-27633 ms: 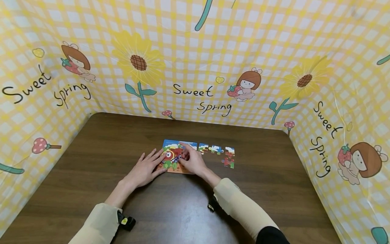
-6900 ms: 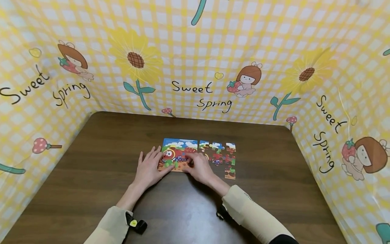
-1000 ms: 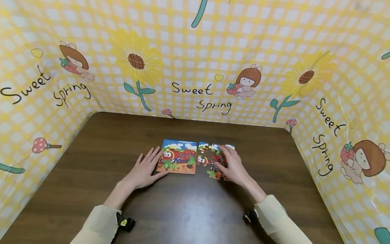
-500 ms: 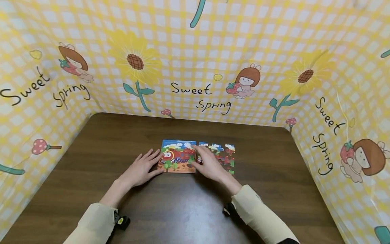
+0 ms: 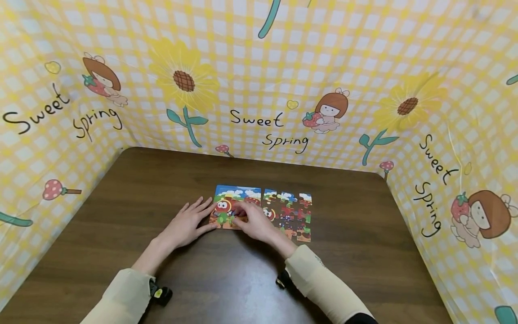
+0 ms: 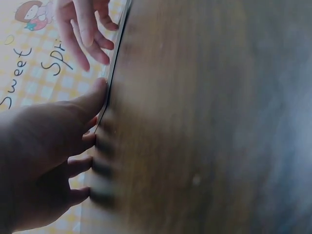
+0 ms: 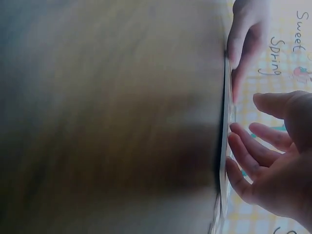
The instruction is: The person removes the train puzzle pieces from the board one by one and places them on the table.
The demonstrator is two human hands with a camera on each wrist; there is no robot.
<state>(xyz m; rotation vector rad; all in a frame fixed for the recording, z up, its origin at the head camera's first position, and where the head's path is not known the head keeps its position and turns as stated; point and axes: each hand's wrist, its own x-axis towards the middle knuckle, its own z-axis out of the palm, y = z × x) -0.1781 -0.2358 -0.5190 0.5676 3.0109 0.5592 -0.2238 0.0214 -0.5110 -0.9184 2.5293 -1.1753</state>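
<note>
A thin picture puzzle board [image 5: 238, 191] with a red train under a blue sky lies flat on the table. My left hand [image 5: 184, 225] rests at the board's left edge, fingers stretched and thumb near the lower corner. Over the middle of the picture is my right hand [image 5: 259, 222], hiding part of it. In the right wrist view, the thumb of that right hand [image 7: 278, 161] stands apart from its bent fingers, with nothing visible between them. Right of the board, loose jigsaw pieces [image 5: 304, 212] lie in columns; one bears the train's face [image 5: 268, 213].
The brown wooden table [image 5: 226, 288] extends around the puzzle on all sides. Yellow checked cloth [image 5: 259, 81] with flower and girl prints stands along the back and both sides.
Within the last second, my right hand has moved left from the loose pieces onto the board. Over the longer span, more pieces have come to lie on the right. My left hand has barely shifted.
</note>
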